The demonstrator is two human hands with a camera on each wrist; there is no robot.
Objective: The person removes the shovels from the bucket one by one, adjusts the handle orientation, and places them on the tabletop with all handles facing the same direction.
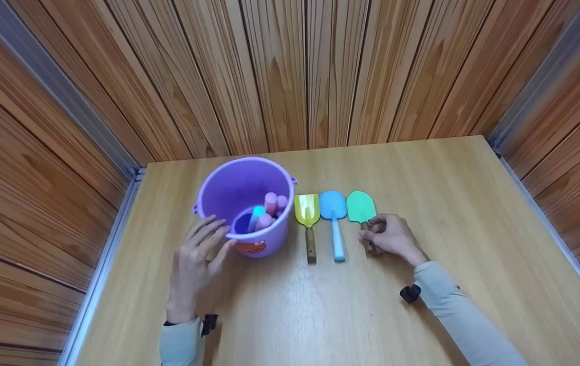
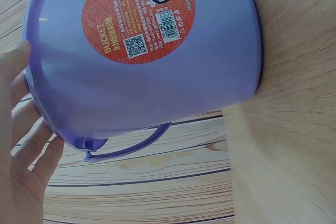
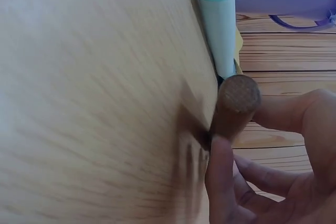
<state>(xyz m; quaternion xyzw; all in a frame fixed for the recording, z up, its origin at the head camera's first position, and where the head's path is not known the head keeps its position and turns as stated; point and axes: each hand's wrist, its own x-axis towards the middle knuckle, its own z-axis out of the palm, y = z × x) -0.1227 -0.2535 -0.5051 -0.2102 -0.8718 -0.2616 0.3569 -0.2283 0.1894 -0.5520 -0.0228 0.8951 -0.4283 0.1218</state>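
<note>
On the left, a purple bucket [image 1: 274,241] stands upright, with pink and blue-turquoise pieces [image 1: 269,202] inside. My left hand [image 1: 199,256] holds its near-left rim, thumb outside and fingers over the edge. The left wrist view shows the bucket's side with a round red label [image 2: 139,17]. Three toy shovels lie in a row to its right: a yellow one [image 1: 308,208], a blue one [image 1: 333,205] and a green one [image 1: 361,206]. With thumb and fingers, my right hand [image 1: 392,235] pinches the green shovel's brown handle [image 3: 239,95], its butt end facing the right wrist camera.
Everything stands on a light wooden table [image 1: 310,315]. Wood-plank walls [image 1: 290,76] rise at the back and both sides, with metal rails [image 1: 102,269] along the side edges. The bucket's purple handle [image 2: 131,148] hangs on its far side.
</note>
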